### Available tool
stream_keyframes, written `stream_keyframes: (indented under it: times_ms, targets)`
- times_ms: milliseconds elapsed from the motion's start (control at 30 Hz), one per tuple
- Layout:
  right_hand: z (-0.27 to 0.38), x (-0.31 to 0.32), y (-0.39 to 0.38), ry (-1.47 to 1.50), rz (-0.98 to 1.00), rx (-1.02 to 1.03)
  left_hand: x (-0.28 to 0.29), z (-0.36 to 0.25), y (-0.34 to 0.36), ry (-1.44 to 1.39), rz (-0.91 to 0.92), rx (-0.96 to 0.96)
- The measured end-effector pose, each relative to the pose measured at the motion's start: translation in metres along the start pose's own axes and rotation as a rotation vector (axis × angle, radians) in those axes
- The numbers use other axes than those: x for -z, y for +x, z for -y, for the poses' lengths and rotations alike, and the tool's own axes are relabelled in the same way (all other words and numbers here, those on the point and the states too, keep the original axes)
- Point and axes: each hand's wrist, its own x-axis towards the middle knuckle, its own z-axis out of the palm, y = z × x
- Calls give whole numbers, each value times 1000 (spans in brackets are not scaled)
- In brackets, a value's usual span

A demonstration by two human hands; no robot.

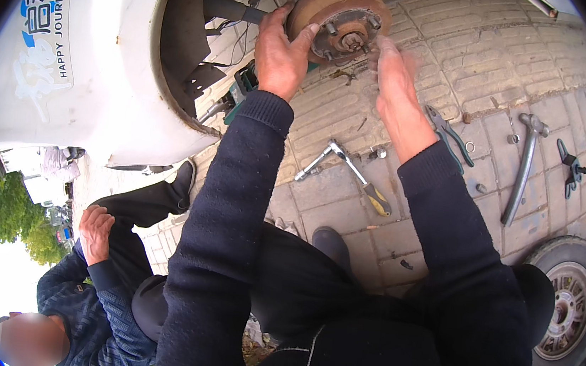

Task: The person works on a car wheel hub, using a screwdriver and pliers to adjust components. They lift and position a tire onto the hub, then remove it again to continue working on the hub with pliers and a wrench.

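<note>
A rusty brake drum [340, 18] with wheel studs and a greasy hub sits at the end of the axle, by the white vehicle's wheel arch. My left hand [282, 52] grips its left rim, the thumb lying on the drum's face and the fingers partly hidden along the edge. At the drum's lower right side is my right hand [395, 76]. Its fingers are smeared by motion, and whether they hold anything cannot be made out.
On the paving lie a ratchet wrench [352, 168], pliers [448, 136], a hammer [523, 164] and a dark puller-like tool [570, 169]. A wheel [566, 304] lies at right. Another person [99, 298] sits at lower left. The white body panel [90, 76] fills the upper left.
</note>
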Motion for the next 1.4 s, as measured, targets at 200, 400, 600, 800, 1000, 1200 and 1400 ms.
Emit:
stream_keyframes:
  times_ms: [200,400,600,800,1000,1200,1400]
  targets:
    - [4,8,-5,30,325,310,0,-1,-1,-17,-2,17]
    - [6,0,-7,72,126,-10,0,0,-1,-21,-10,-9]
    - [6,5,-4,114,250,310,0,0,0,-17,-6,-1]
    - [7,-1,-9,14,151,-11,1,-1,-1,-7,-7,-12]
    - [17,7,-11,172,236,246,1,-1,0,0,-5,-2]
    - [15,3,-22,-33,278,131,0,-1,0,18,-14,-2]
    - [7,7,4,20,184,138,2,-1,0,18,-6,3]
